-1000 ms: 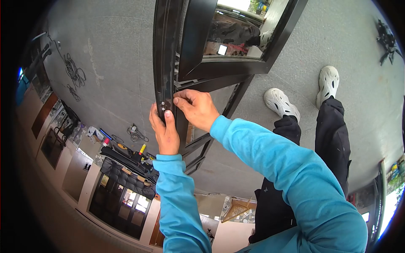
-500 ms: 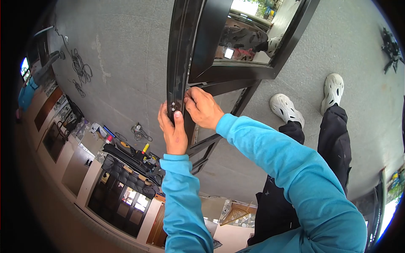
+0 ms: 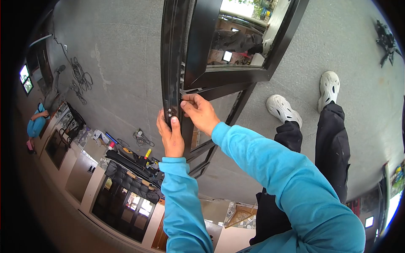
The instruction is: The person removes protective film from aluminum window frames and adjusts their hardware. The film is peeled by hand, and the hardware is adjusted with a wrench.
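Note:
A long dark metal frame bar (image 3: 172, 50) runs down from the top centre, with two small shiny round fittings near its lower end. Wrapped round that lower end is my left hand (image 3: 171, 134), its thumb pressed on the face just below the fittings. My right hand (image 3: 199, 111) is at the bar's right edge, thumb and forefinger pinched together; anything between them is too small to make out. Beside the bar, a dark framed glass panel (image 3: 236, 76) reflects the room, and more dark frames lie beneath it.
Coiled cable (image 3: 80, 76) lies on the grey floor at the left. Tools and dark profiles (image 3: 135, 162) are heaped at lower left. Another person in blue (image 3: 37, 120) is at the far left. My white shoes (image 3: 283, 110) are right of the frames. A black object (image 3: 386, 42) lies at upper right.
The bar and glass panel have shifted slightly left in view. My right hand has moved a little down along the bar's edge. The other person shows more fully at the left.

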